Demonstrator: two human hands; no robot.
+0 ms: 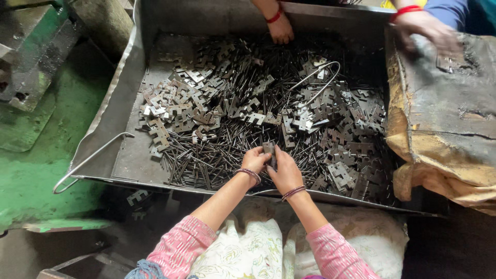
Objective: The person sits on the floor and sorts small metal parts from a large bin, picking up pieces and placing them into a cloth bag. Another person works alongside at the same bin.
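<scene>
My left hand (254, 159) and my right hand (284, 171) meet over the near side of a large metal tray (129, 155). Together they hold a small grey notched metal plate (268, 150) upright between the fingertips. Under them lies a heap of thin dark metal pins (206, 160). Several more notched plates (181, 103) are scattered across the tray's left, middle and right. Both of my wrists carry bangles, and my sleeves are pink.
Another person's hands (281, 30) (426, 28), with red bangles, reach in from the far side. A bent wire handle (315, 82) lies on the parts. A worn, torn brown sack or cushion (444, 119) sits at the right; green machinery (31, 57) at the left.
</scene>
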